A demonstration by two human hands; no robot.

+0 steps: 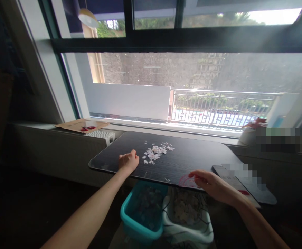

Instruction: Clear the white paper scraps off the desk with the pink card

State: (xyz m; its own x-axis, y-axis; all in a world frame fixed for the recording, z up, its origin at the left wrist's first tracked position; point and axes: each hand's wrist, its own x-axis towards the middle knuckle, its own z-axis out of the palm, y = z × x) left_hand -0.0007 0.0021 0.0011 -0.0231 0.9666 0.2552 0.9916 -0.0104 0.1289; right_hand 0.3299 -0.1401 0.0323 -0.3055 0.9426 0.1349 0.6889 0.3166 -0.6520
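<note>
My left hand (129, 160) rests on the dark table (192, 148) as a closed fist, with its inside hidden. Just to its right lies a loose pile of small white paper pieces (156, 151), spread over the table's middle. My right hand (209, 183) is at the front edge, fingers partly stretched and bent a little downward. Under its fingertips is a flat pink semicircular piece with curved lines (186, 180), like a protractor; whether the fingers touch it I cannot tell.
Below the front edge stand a turquoise bin (126, 214) and a pale patterned bin (209, 230), both with paper bits inside. A notebook (228, 180) lies at right. Red-handled scissors (88, 128) rest on brown paper (70, 126) by the window.
</note>
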